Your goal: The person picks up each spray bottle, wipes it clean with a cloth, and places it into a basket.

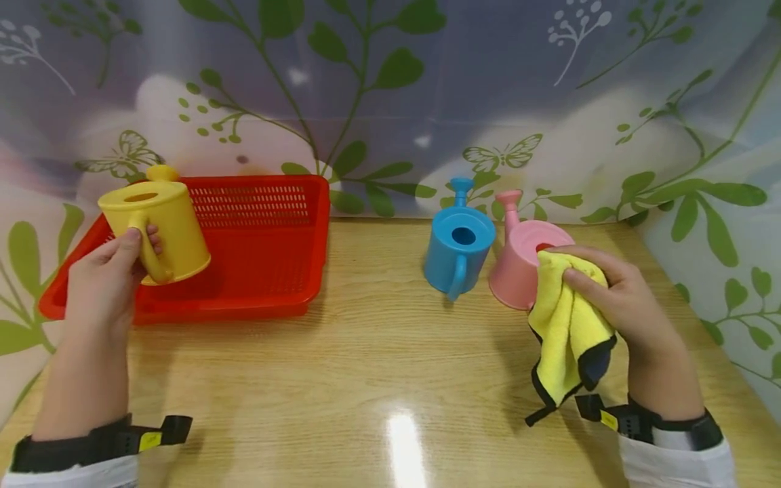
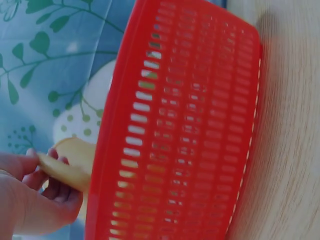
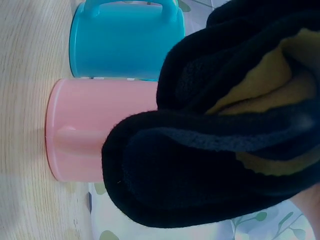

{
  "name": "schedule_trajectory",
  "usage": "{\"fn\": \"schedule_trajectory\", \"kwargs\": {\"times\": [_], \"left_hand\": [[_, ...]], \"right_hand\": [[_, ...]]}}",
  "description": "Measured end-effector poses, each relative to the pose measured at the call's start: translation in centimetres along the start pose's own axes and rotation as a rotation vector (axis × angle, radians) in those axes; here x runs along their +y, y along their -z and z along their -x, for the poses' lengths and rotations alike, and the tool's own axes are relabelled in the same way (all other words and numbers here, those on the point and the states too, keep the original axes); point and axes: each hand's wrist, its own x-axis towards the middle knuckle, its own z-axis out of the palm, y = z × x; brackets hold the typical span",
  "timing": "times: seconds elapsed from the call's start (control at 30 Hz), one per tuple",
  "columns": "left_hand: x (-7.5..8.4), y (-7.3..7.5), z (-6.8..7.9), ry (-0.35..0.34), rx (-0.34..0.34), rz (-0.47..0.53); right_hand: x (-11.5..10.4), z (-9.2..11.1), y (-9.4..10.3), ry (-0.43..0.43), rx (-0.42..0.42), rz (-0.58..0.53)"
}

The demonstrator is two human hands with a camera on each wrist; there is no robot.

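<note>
My left hand point(image 1: 112, 271) grips the handle of a yellow watering can point(image 1: 177, 230), held over the left part of a red plastic basket point(image 1: 262, 271). In the left wrist view the basket's slotted wall point(image 2: 190, 115) hides most of that can. On the right, my right hand point(image 1: 622, 298) pinches a yellow cloth point(image 1: 564, 325) with black edging and a dark underside, which hangs down in folds. The cloth overlaps a pink watering can point(image 1: 515, 271) standing on the table. Left of the pink can stands a blue watering can point(image 1: 460, 251), its handle toward me.
The wooden table point(image 1: 360, 379) reaches back to a curtain point(image 1: 378, 115) printed with leaves and butterflies. The basket stands at the back left, near this curtain. Both wrists wear black straps point(image 1: 665, 427) with small cameras.
</note>
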Motion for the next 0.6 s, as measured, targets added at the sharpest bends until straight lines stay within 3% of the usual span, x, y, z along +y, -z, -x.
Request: {"fn": "schedule_trajectory", "kwargs": {"times": [0.17,0.23,0.4,0.47,0.6], "left_hand": [[-0.1,1.1,-0.7,0.025,-0.060,-0.185],[0.0,1.7,-1.0,0.015,-0.088,-0.366],[0.3,2.5,-1.5,-0.004,-0.125,-0.951],[0.4,2.7,-1.9,0.006,-0.147,-1.076],[0.5,2.9,-2.4,-0.007,-0.168,-1.214]], "right_hand": [[0.1,0.2,0.1,-0.006,0.015,0.054],[0.2,0.1,0.1,0.000,0.010,0.043],[0.3,0.0,0.0,-0.004,-0.009,-0.007],[0.3,0.0,-0.1,-0.002,-0.010,-0.017],[0.2,0.0,-0.1,-0.001,-0.009,-0.026]]}}
